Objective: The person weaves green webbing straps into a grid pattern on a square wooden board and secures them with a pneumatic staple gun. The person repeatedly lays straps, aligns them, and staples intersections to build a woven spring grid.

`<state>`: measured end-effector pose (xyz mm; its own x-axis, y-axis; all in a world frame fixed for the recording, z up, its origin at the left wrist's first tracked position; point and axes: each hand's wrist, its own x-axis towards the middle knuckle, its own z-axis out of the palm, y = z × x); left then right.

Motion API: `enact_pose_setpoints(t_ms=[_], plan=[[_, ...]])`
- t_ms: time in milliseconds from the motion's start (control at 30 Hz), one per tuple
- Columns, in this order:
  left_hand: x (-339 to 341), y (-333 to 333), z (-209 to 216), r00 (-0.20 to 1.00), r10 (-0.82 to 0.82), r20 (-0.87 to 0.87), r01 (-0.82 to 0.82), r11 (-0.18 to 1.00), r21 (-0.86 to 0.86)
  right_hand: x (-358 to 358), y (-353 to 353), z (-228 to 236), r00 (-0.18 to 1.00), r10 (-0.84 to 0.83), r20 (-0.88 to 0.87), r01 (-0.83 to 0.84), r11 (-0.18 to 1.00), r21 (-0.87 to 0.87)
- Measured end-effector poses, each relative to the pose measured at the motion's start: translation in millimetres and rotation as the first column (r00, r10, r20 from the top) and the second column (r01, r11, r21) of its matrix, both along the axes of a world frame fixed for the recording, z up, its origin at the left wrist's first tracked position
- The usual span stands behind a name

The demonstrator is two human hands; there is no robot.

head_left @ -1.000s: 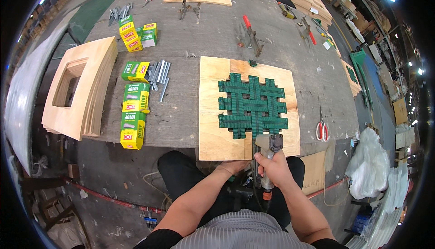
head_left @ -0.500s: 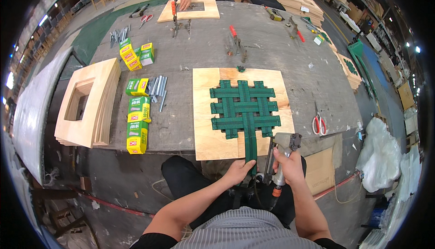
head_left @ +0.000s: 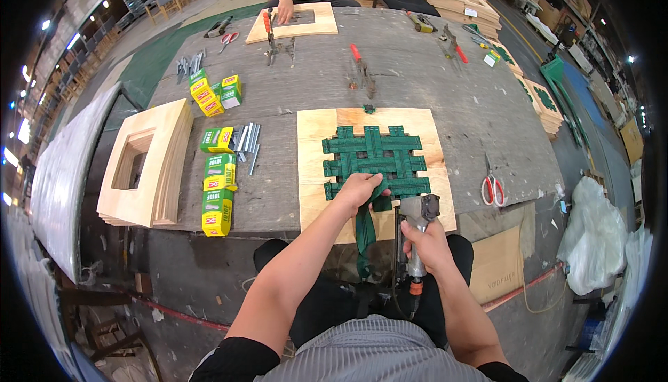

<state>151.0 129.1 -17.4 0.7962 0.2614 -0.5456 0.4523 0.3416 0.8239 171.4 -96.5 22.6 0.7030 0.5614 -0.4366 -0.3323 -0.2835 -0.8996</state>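
A square wooden panel (head_left: 312,208) lies at the table's near edge, with dark green straps (head_left: 348,168) woven across its middle. My left hand (head_left: 362,191) is closed on a green webbing strap (head_left: 364,232) at the lower side of the weave. The strap's loose tail hangs from my fingers past the panel's edge toward my lap. In my right hand (head_left: 428,244) is a pneumatic staple gun (head_left: 415,232), gripped by its handle. Its head is by the panel's lower right part, just right of the weave. An orange hose fitting shows at the handle's lower end.
Left of the panel are metal staple strips (head_left: 248,142), green-yellow boxes (head_left: 218,211) and stacked wooden frames (head_left: 142,166). Red-handled scissors (head_left: 492,188) lie to the right. Red-handled clamps (head_left: 359,69) are farther back. Across the table, another person's hand (head_left: 284,10) rests at a wooden frame (head_left: 313,26).
My left hand has moved up from below the panel onto the weave's lower side, bringing the strap with it. The staple gun stays in my right hand, shifted slightly left and more upright.
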Motion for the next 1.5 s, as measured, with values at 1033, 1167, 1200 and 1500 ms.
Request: enact_pose_setpoints(t_ms=[1033, 1167, 1200, 1500], plan=[[-2.8, 12.3, -11.1, 0.996, -0.081, 0.031, 0.083, 0.993, -0.083, -10.7, 35.8, 4.2, 0.987, 0.146, 0.061, -0.137, 0.983, -0.124], [0.2, 11.4, -12.8, 0.995, -0.099, 0.025, 0.101, 0.991, -0.091, -16.0, 33.7, -1.7, 0.988, 0.146, 0.048, -0.140, 0.984, -0.106], [2.7, 10.3, -12.3, 0.993, -0.111, 0.027, 0.113, 0.989, -0.091, -14.6, 34.7, -4.2, 0.986, 0.158, 0.048, -0.151, 0.982, -0.115], [-13.8, 1.1, -23.0, 0.982, -0.049, 0.180, 0.002, 0.967, 0.255, 1.4, 11.1, -6.4, 0.997, 0.026, -0.075, -0.022, 0.998, 0.054]])
